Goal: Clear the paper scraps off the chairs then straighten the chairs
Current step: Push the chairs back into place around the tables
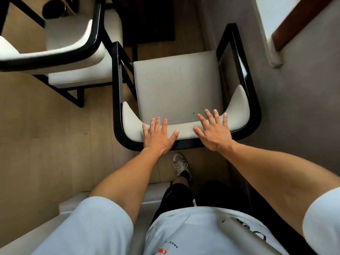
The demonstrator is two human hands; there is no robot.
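Observation:
A chair [177,89] with a black frame and a cream seat stands right below me, its curved backrest nearest to me. My left hand [158,137] lies flat over the left part of the backrest top, fingers spread. My right hand [214,130] lies flat over the right part, fingers spread and reaching over the seat. Neither hand holds anything. A second matching chair [60,52] stands at the upper left, turned at an angle. No paper scraps show on either seat; only a tiny dark speck [193,113] lies on the near seat.
A dark table [149,21] stands beyond the chairs at the top. A grey wall [303,98] runs close along the right, with a window ledge [276,52] above. The wooden floor [46,135] spreads to the left. My shoe [181,165] is just behind the near chair.

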